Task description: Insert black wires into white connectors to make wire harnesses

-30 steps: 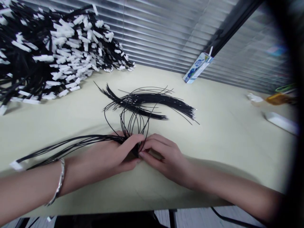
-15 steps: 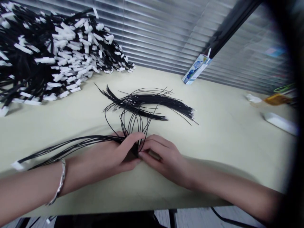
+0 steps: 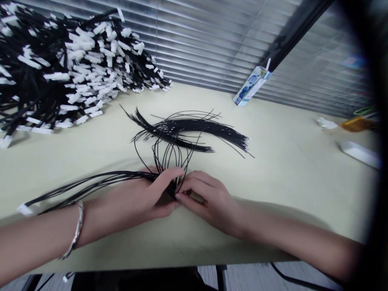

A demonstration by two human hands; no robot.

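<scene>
My left hand (image 3: 142,198) is closed round a bunch of thin black wires (image 3: 91,186) that runs off to the left and ends in a white connector (image 3: 24,209). Several of these wires loop upward (image 3: 171,155) from between my fingers. My right hand (image 3: 209,200) meets the left at the same spot, its fingertips pinched on the wires. A silver bracelet (image 3: 75,230) sits on my left wrist. Just beyond my hands lies a loose bundle of black wires (image 3: 194,131) with bare ends on the pale table (image 3: 287,161).
A big heap of black wires with white connectors (image 3: 60,68) fills the table's far left. A small drink carton (image 3: 250,87) leans against the blinds at the back. White and orange objects (image 3: 354,137) lie at the far right. The table's front edge is close under my forearms.
</scene>
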